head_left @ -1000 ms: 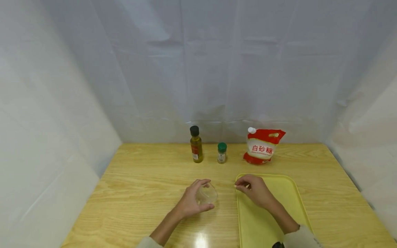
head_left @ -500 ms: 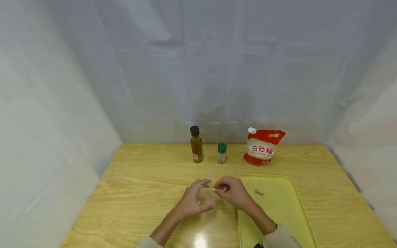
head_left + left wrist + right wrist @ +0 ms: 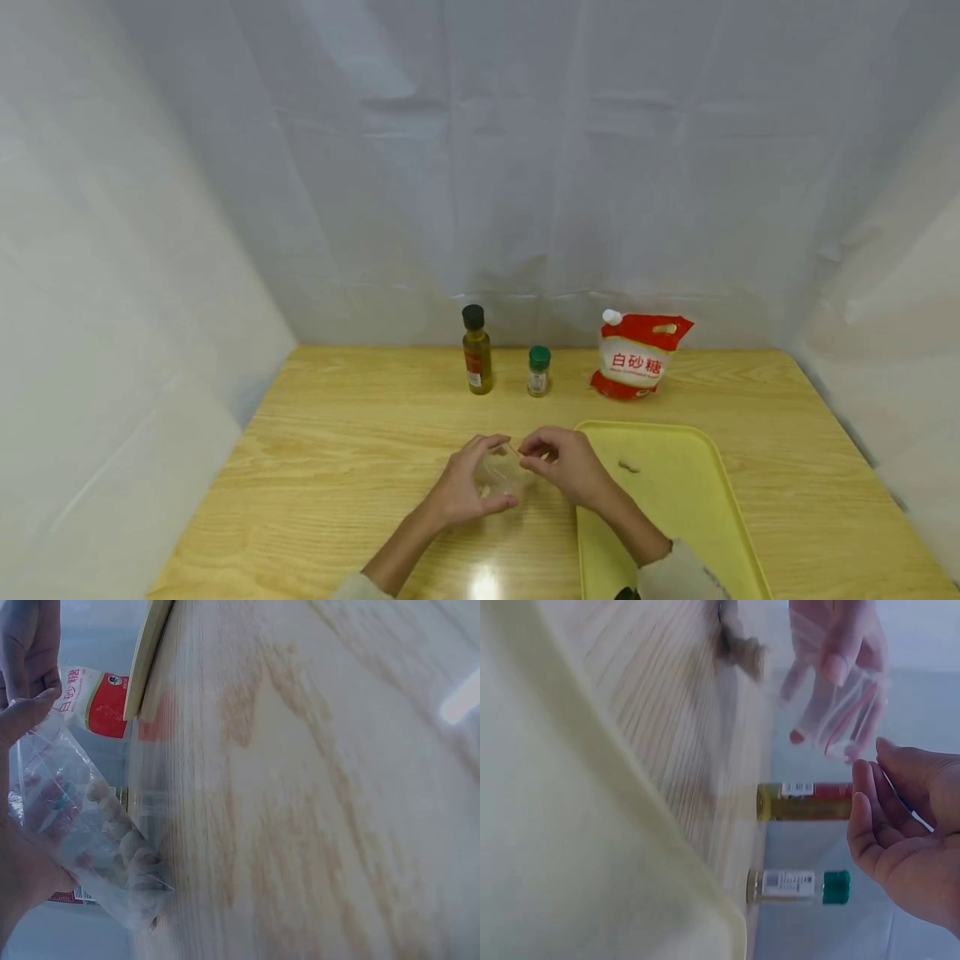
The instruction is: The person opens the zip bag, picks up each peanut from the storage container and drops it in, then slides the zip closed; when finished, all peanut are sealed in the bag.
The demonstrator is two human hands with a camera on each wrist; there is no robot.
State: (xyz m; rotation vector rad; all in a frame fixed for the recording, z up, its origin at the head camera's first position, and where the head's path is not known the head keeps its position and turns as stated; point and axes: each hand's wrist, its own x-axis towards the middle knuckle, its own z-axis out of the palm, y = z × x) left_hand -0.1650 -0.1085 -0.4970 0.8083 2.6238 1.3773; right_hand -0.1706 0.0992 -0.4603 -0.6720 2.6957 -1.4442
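Observation:
A clear zip bag (image 3: 97,817) with a red strip along its mouth holds several beige, lumpy peanuts (image 3: 120,832) in shells. My left hand (image 3: 465,483) grips the bag, thumb on one side and fingers on the other. At the bag's mouth my right hand (image 3: 566,467) pinches the edge between thumb and fingertips. The right wrist view shows this hand (image 3: 915,817) from the side, its fingertips right at the bag's rim. One more peanut (image 3: 628,466) lies on the yellow tray (image 3: 675,517), to the right of both hands.
Behind the hands stand an oil bottle (image 3: 477,354) with a black cap, a small green-capped jar (image 3: 538,372) and a red-and-white sugar pouch (image 3: 637,358). White sheeting (image 3: 510,167) encloses the wooden table (image 3: 337,442) at the back and sides.
My right hand has moved left from above the tray to the bag's mouth, uncovering the peanut on the tray. The left hand stays in place.

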